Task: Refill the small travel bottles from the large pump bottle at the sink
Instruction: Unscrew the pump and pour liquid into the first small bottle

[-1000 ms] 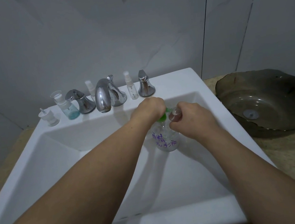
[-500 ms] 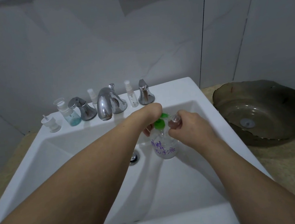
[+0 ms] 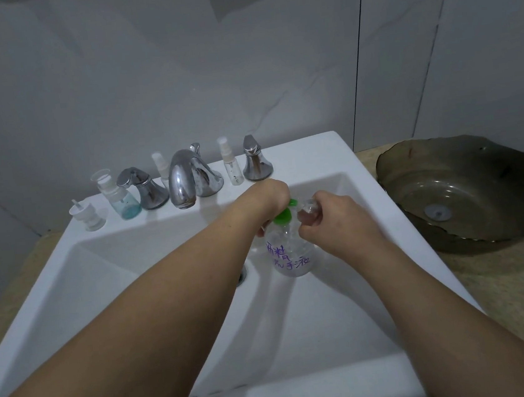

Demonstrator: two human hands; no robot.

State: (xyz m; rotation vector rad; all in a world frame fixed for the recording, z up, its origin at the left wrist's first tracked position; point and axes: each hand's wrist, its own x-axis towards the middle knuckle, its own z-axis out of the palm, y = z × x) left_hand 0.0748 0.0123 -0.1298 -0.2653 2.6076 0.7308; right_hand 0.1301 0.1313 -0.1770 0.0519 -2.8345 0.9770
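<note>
I observe the large pump bottle [image 3: 288,254], clear with purple handwriting and a green pump head [image 3: 284,216], standing in the sink [image 3: 324,152] basin toward its right wall, just right of the drain. My left hand [image 3: 268,197] rests on top of the green pump head; I cannot tell how its fingers lie, since they are hidden beneath the hand. My right hand [image 3: 331,216] has its fingers curled round a small clear travel bottle [image 3: 309,206], held tilted with its mouth up against the pump nozzle. Along the back edge of the sink stand two small spray bottles [image 3: 230,166] flanking the faucet [image 3: 183,181], a bottle with blue liquid [image 3: 120,198] and a loose pump cap [image 3: 88,215] toward the back-left corner. Risk, in my judgement: the nozzle and the narrow mouth are poorly aligned, so a press could send liquid over the fingers and into the basin. A hard press could also tip the tall bottle.
</note>
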